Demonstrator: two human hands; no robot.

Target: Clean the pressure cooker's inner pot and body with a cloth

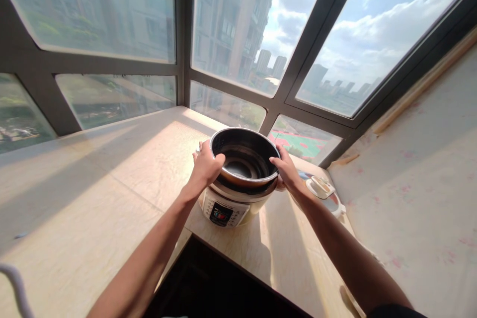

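Note:
A white electric cooker (227, 207) with a small control panel stands on a pale wooden counter (112, 179) in a window corner. A dark metal inner pot (244, 159) sits partly raised in its top. My left hand (205, 165) grips the pot's left rim with the thumb over the edge. On the opposite rim, my right hand (285, 165) holds the pot in the same way. The pot looks empty inside.
The cooker's white lid (323, 190) lies on the counter just right of the cooker. Large windows (238, 35) surround the corner. A pale wall (421, 174) rises at the right. A dark gap (216, 283) cuts into the counter in front. A white cord (15, 278) shows at bottom left.

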